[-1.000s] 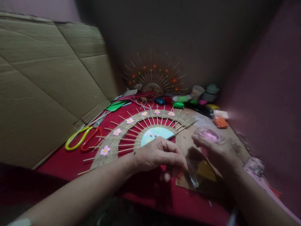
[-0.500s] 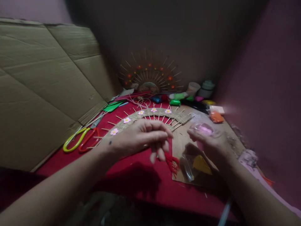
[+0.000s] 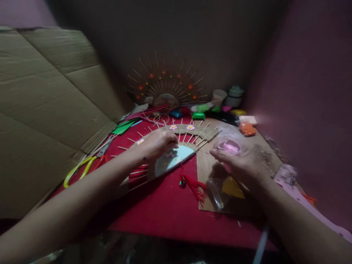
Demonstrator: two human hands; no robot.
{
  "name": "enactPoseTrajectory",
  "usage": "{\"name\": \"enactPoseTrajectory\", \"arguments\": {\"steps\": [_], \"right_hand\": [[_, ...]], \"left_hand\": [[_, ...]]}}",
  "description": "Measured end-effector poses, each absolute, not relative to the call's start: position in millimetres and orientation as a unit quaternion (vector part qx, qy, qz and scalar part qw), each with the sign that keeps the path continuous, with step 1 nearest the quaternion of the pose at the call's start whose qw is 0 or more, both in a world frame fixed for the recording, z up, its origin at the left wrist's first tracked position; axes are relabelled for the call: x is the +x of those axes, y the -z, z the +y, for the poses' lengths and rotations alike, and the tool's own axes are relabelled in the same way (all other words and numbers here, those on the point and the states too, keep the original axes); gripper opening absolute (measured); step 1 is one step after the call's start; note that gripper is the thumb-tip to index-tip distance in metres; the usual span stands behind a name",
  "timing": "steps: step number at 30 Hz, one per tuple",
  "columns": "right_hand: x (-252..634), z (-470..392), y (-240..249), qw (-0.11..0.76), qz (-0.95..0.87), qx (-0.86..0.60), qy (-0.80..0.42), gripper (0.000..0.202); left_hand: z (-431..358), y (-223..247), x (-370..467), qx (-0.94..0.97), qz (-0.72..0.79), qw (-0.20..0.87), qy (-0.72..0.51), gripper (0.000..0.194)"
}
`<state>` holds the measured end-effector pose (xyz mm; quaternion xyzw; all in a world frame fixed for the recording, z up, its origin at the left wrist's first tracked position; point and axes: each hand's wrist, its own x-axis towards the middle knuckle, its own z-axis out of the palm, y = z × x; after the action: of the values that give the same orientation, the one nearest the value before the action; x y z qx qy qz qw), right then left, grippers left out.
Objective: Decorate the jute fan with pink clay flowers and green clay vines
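Over the woven half-round fan (image 3: pixel 181 129) hangs my left hand (image 3: pixel 159 143), its fingers curled inward; whether anything is between them is hidden. Pink flowers (image 3: pixel 190 127) with yellow centres sit along the fan's band, thin sticks poke outward, and a pale blue half-disc (image 3: pixel 176 159) fills its middle. On the right, my right hand (image 3: pixel 246 167) is closed around a clear tub (image 3: pixel 228 146) with pink clay in it. A red tassel (image 3: pixel 195 187) with a dark bead lies below the fan.
Yellow-and-red-handled scissors (image 3: pixel 88 167) lie at left beside a tall cardboard sheet (image 3: pixel 52 88). A flat board (image 3: pixel 205 200) bears a yellow packet (image 3: pixel 233 187) and an orange packet (image 3: pixel 247 128). Another fan (image 3: pixel 165 86), a cup (image 3: pixel 219 97) and a jar (image 3: pixel 235 96) stand behind.
My left hand has moved left and away from me, from in front of the fan to over it, and its fingers have curled. My right hand still grips the tub; the view has shifted slightly.
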<state>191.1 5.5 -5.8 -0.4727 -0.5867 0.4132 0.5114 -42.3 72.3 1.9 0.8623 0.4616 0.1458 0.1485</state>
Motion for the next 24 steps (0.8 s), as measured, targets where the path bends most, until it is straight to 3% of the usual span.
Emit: {"name": "enactPoseTrajectory", "arguments": {"steps": [16, 24], "right_hand": [[195, 14, 7, 0.513, -0.616, -0.438, -0.407, 0.022], [193, 9, 6, 0.507, -0.598, -0.469, -0.406, 0.022]], "left_hand": [[79, 13, -46, 0.881, 0.439, 0.137, -0.112, 0.03], [75, 11, -47, 0.888, 0.424, 0.136, -0.116, 0.022]]}}
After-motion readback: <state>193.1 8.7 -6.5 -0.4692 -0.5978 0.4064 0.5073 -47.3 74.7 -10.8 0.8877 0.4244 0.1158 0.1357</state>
